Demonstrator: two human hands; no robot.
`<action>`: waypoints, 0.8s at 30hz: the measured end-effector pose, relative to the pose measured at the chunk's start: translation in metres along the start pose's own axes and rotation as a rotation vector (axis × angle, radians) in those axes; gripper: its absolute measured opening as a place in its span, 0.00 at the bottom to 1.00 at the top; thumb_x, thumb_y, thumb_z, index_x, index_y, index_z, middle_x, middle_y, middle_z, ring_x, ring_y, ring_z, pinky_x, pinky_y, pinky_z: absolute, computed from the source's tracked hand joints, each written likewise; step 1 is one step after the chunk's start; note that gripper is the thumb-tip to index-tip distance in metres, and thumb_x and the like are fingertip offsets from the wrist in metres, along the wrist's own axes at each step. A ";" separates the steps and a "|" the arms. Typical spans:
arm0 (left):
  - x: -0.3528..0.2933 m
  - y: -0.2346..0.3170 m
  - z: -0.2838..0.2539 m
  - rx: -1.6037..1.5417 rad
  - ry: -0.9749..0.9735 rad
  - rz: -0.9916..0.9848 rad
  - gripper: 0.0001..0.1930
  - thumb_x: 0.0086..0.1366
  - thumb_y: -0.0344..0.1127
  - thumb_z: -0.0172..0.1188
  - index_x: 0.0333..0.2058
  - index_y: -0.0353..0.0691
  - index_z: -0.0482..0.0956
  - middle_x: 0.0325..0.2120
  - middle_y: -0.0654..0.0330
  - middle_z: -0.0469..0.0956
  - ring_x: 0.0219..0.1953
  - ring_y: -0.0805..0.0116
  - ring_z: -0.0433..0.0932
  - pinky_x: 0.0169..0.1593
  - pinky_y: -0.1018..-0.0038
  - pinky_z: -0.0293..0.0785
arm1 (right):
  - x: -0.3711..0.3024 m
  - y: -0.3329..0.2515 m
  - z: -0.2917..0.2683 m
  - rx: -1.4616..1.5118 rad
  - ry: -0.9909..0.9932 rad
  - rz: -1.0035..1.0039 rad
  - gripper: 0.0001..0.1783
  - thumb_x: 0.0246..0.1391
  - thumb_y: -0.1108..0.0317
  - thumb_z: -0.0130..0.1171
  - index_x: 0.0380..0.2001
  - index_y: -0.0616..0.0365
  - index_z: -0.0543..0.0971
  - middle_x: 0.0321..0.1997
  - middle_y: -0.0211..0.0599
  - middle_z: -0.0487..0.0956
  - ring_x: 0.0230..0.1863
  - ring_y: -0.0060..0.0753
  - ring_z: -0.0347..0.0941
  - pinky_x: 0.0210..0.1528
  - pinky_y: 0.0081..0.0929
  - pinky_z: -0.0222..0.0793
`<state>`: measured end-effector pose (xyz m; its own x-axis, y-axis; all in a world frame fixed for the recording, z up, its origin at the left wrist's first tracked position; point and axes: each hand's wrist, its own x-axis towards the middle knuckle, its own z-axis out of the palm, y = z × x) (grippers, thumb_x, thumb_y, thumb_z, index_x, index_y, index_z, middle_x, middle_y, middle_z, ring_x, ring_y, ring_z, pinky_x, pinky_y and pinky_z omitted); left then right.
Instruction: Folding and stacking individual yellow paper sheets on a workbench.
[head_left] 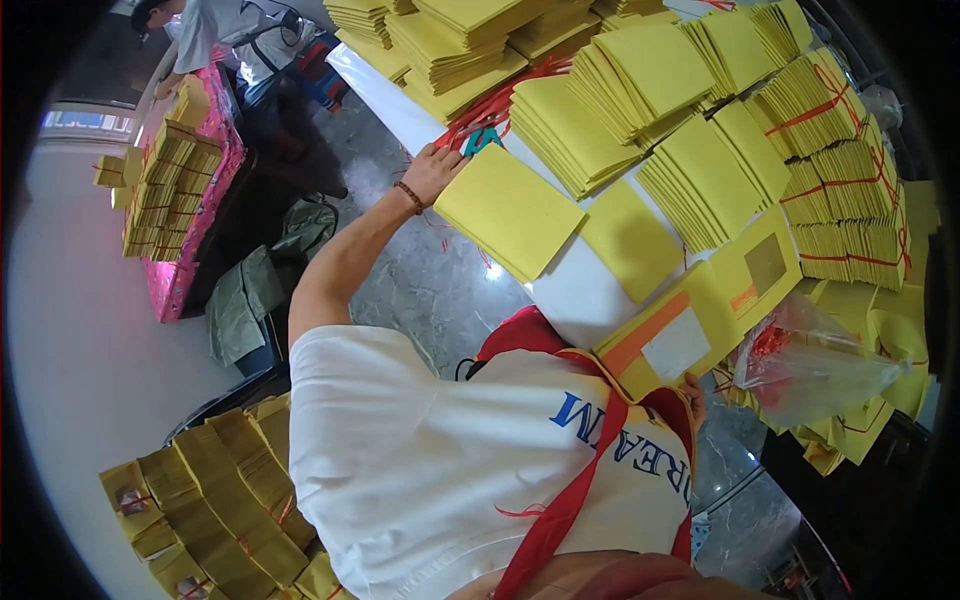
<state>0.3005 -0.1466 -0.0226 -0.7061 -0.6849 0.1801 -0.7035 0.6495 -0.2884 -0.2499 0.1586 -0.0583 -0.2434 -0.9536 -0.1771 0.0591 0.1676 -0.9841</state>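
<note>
My left hand [432, 172], a bead bracelet on its wrist, reaches far forward and grips the near corner of a flat yellow paper bundle [510, 212] that overhangs the edge of the white table [575, 290]. A teal tool [482, 138] and loose red strings [490, 108] lie just beyond the fingers. Close to my chest, my right hand [693, 395] holds the lower edge of a stack of yellow packets with orange and white patches [675, 340]. Only its fingertips show, and the rest is hidden behind my shirt.
Many yellow paper stacks [640, 70] cover the table, and those on the right are tied with red string [840, 190]. A clear plastic bag [815, 365] lies at the right. Yellow bundles [215, 490] sit on the floor, lower left. Another person [215, 35] stands by a pink table [195, 200].
</note>
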 end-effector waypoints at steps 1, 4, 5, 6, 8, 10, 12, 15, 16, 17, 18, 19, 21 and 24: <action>0.002 0.002 -0.007 0.000 0.049 -0.039 0.13 0.51 0.38 0.48 0.36 0.45 0.70 0.25 0.65 0.68 0.32 0.71 0.70 0.36 0.73 0.62 | 0.001 -0.001 -0.001 -0.041 -0.017 -0.026 0.10 0.49 0.85 0.47 0.32 0.61 0.74 0.51 0.41 0.69 0.53 0.34 0.65 0.52 0.27 0.61; 0.003 0.014 -0.012 -0.012 0.089 -0.230 0.11 0.52 0.39 0.49 0.35 0.45 0.71 0.25 0.66 0.69 0.33 0.70 0.69 0.36 0.71 0.61 | 0.003 0.010 -0.013 -0.073 -0.050 -0.057 0.10 0.49 0.86 0.47 0.32 0.62 0.74 0.52 0.41 0.69 0.54 0.34 0.64 0.53 0.27 0.61; 0.004 0.016 -0.012 -0.024 0.083 -0.380 0.11 0.52 0.39 0.50 0.34 0.46 0.71 0.26 0.66 0.69 0.34 0.70 0.68 0.37 0.70 0.61 | 0.003 0.015 -0.017 -0.064 -0.064 -0.065 0.11 0.49 0.86 0.47 0.33 0.62 0.74 0.52 0.42 0.69 0.54 0.35 0.64 0.53 0.27 0.61; 0.001 0.017 -0.012 -0.020 0.078 -0.384 0.11 0.52 0.39 0.50 0.34 0.46 0.71 0.26 0.66 0.69 0.34 0.70 0.68 0.37 0.70 0.61 | 0.003 0.014 -0.015 -0.061 -0.070 -0.062 0.11 0.49 0.86 0.47 0.33 0.62 0.74 0.52 0.42 0.69 0.54 0.35 0.64 0.53 0.27 0.61; -0.004 0.015 -0.013 0.046 0.207 -0.466 0.11 0.50 0.37 0.56 0.34 0.48 0.73 0.27 0.67 0.69 0.33 0.70 0.68 0.36 0.70 0.60 | 0.005 0.010 -0.010 -0.049 -0.044 -0.021 0.11 0.48 0.86 0.47 0.33 0.62 0.74 0.52 0.41 0.68 0.54 0.35 0.64 0.54 0.27 0.60; 0.000 0.009 -0.026 0.059 0.238 -0.489 0.10 0.49 0.37 0.57 0.33 0.48 0.73 0.28 0.68 0.70 0.34 0.70 0.68 0.37 0.70 0.60 | 0.005 0.010 -0.009 -0.011 -0.041 -0.018 0.11 0.48 0.86 0.47 0.33 0.62 0.74 0.52 0.41 0.69 0.54 0.35 0.64 0.53 0.27 0.60; 0.000 0.001 -0.033 0.078 0.277 -0.515 0.10 0.48 0.37 0.59 0.32 0.48 0.74 0.30 0.68 0.71 0.35 0.70 0.69 0.38 0.69 0.61 | 0.006 0.006 -0.008 0.029 -0.042 -0.025 0.11 0.47 0.86 0.47 0.33 0.62 0.74 0.52 0.41 0.69 0.54 0.35 0.64 0.53 0.26 0.61; -0.007 -0.021 -0.049 0.108 0.290 -0.509 0.08 0.49 0.38 0.59 0.31 0.48 0.75 0.42 0.67 0.71 0.40 0.69 0.69 0.40 0.69 0.62 | 0.010 0.002 -0.007 -0.092 -0.092 -0.088 0.10 0.48 0.84 0.48 0.33 0.62 0.74 0.52 0.41 0.69 0.53 0.34 0.65 0.53 0.27 0.61; -0.011 -0.024 -0.058 0.123 0.313 -0.507 0.08 0.49 0.38 0.59 0.31 0.48 0.75 0.42 0.67 0.71 0.40 0.69 0.69 0.40 0.69 0.62 | 0.007 0.002 -0.008 -0.100 -0.073 -0.076 0.09 0.48 0.83 0.49 0.33 0.62 0.74 0.51 0.41 0.69 0.52 0.34 0.65 0.52 0.27 0.61; -0.006 -0.030 -0.063 -0.005 0.244 -0.487 0.07 0.49 0.38 0.59 0.29 0.47 0.76 0.43 0.65 0.71 0.40 0.67 0.70 0.40 0.68 0.64 | 0.005 0.005 -0.008 -0.102 -0.034 -0.073 0.08 0.48 0.82 0.50 0.33 0.61 0.74 0.50 0.40 0.70 0.52 0.34 0.65 0.52 0.28 0.61; -0.006 -0.034 -0.071 -0.128 0.165 -0.468 0.07 0.49 0.38 0.59 0.28 0.46 0.76 0.45 0.63 0.70 0.40 0.65 0.70 0.40 0.68 0.66 | 0.006 0.005 -0.005 -0.090 -0.021 -0.105 0.08 0.48 0.82 0.50 0.33 0.61 0.74 0.50 0.40 0.70 0.52 0.34 0.65 0.52 0.28 0.61; -0.005 -0.039 -0.080 -0.191 0.200 -0.479 0.07 0.49 0.38 0.60 0.28 0.45 0.77 0.45 0.62 0.70 0.39 0.63 0.71 0.40 0.68 0.67 | 0.007 0.004 -0.004 -0.082 -0.054 -0.113 0.08 0.48 0.81 0.50 0.32 0.61 0.74 0.50 0.40 0.70 0.51 0.34 0.66 0.52 0.28 0.62; 0.003 -0.046 -0.098 -0.348 0.223 -0.532 0.08 0.50 0.38 0.60 0.28 0.43 0.77 0.44 0.60 0.70 0.38 0.62 0.72 0.40 0.70 0.69 | 0.006 0.001 -0.001 -0.068 -0.057 -0.158 0.07 0.48 0.80 0.51 0.32 0.61 0.74 0.49 0.40 0.71 0.51 0.33 0.66 0.51 0.28 0.62; 0.014 -0.060 -0.134 -0.511 0.267 -0.558 0.09 0.53 0.37 0.60 0.30 0.39 0.77 0.39 0.58 0.70 0.34 0.66 0.72 0.37 0.74 0.69 | 0.005 -0.004 0.003 -0.113 -0.030 -0.133 0.07 0.48 0.79 0.51 0.31 0.60 0.75 0.47 0.39 0.72 0.49 0.33 0.67 0.50 0.28 0.63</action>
<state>0.3223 -0.1511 0.1230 -0.1891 -0.8933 0.4078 -0.8628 0.3494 0.3653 -0.2485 0.1529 -0.0555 -0.2127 -0.9760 -0.0459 -0.0814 0.0645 -0.9946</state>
